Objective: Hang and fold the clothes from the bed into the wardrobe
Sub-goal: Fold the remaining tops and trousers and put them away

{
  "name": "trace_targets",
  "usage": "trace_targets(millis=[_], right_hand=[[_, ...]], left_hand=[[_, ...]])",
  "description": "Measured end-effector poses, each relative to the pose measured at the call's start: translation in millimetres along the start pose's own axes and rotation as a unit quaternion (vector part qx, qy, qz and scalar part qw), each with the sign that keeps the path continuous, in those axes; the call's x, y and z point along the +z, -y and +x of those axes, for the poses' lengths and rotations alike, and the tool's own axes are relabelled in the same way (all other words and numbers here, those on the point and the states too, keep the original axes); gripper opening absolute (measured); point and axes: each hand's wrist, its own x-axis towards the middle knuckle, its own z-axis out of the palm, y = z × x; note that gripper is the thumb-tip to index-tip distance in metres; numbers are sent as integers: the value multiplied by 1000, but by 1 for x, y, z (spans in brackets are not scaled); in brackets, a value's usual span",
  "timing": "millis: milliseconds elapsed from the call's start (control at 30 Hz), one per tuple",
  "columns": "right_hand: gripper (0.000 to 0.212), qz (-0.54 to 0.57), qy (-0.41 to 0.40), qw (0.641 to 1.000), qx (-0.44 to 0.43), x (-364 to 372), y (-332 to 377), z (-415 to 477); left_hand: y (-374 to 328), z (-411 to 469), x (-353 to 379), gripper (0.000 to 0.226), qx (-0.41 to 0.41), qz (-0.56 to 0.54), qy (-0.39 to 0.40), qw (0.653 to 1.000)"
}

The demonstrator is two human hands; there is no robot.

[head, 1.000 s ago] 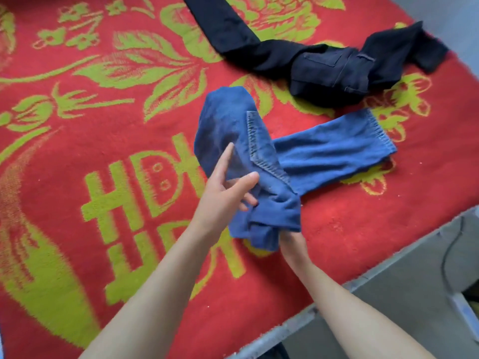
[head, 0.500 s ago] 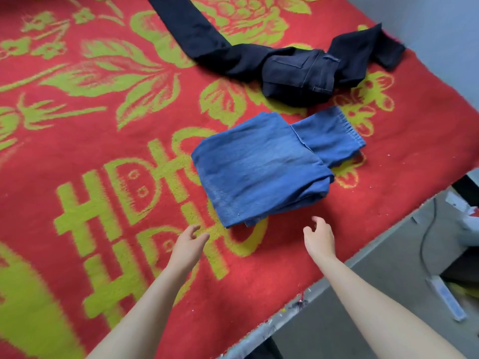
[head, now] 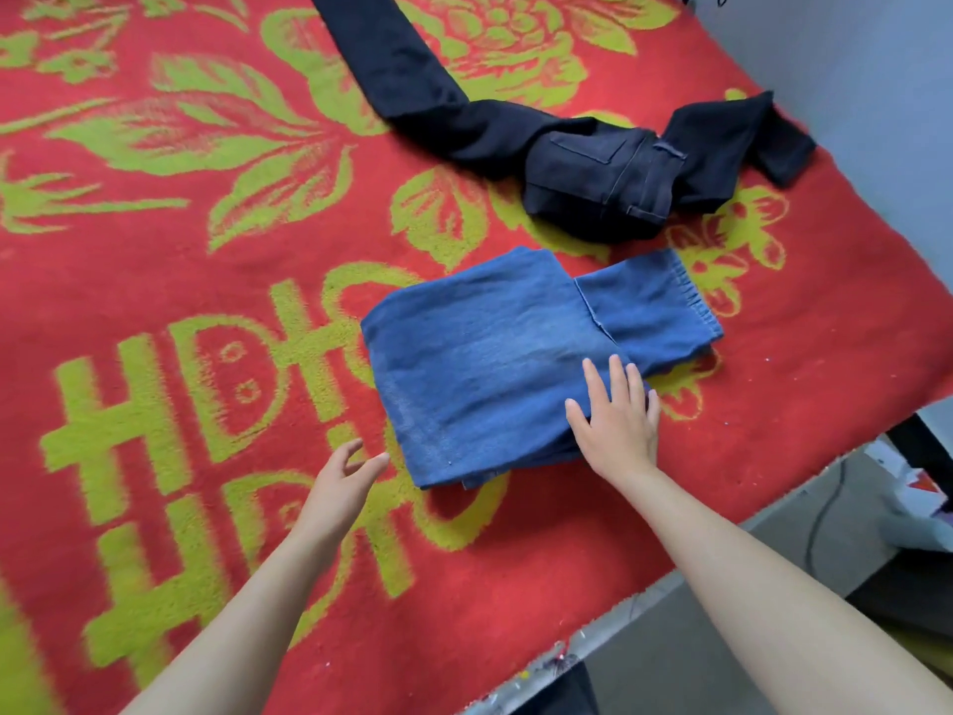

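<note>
A pair of blue jeans [head: 495, 353] lies folded into a rectangle on the red bed cover, its hem end sticking out to the right. My right hand [head: 616, 420] rests flat on the near right corner of the fold, fingers straight and spread. My left hand [head: 343, 477] hovers just left of the fold's near corner, fingers loosely curled, holding nothing. A pair of black trousers [head: 593, 172] lies unfolded behind the jeans, one leg stretching up and left, the other bunched to the right.
The red blanket with green flower and letter patterns [head: 180, 301] covers the bed. The bed's edge [head: 593, 632] runs diagonally at lower right. Beyond it are grey floor, a cable [head: 820, 513] and some clutter at the far right. A pale wall stands at upper right.
The jeans went from held and half folded to lying flat as a rectangle. Both hands let go, then my right hand moved forward onto the fold and my left hand came closer.
</note>
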Motion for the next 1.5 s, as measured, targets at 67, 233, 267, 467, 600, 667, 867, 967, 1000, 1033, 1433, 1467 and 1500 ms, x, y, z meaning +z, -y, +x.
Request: trace_targets(millis=[67,233,267,467,600,667,867,967,1000,1033,1433,1467,1500], right_hand=[[57,-1,75,997,0,16,-11,8],[87,46,136,988,-50,39,-37,24],[90,54,150,986,-59,38,-41,26],[55,212,235,947,-60,13,-65,48],[26,567,285,768,89,-21,-93,71],[17,649,285,689,153,-25,-116,77],[33,813,70,441,375,3,-191,70],[51,808,7,335,484,7,-229,66],[56,805,-6,340,487,2,-238,67],[59,798,-17,359,484,-1,-243,71],[52,-8,-96,974,-204,-13,-235,139],[54,-5,-30,981,-191,-11,-238,141],[57,-2,22,983,-182,-9,-240,144]], left_hand=[[-3,11,8,57,-22,-44,-13,999],[-26,29,50,28,-51,-186,-20,981],[-32,28,58,24,-59,-198,-22,978],[-107,-5,98,43,-12,-299,37,953],[-180,-33,146,83,119,-180,156,964],[-205,-32,180,74,162,-98,220,957],[-230,5,278,46,231,-2,115,966],[-201,35,291,59,196,270,-15,943],[-191,40,292,64,163,380,-12,910],[-182,44,295,67,141,448,5,883],[-176,68,316,68,69,451,78,886],[-177,72,315,64,77,383,90,916],[-177,76,313,60,103,275,89,952]])
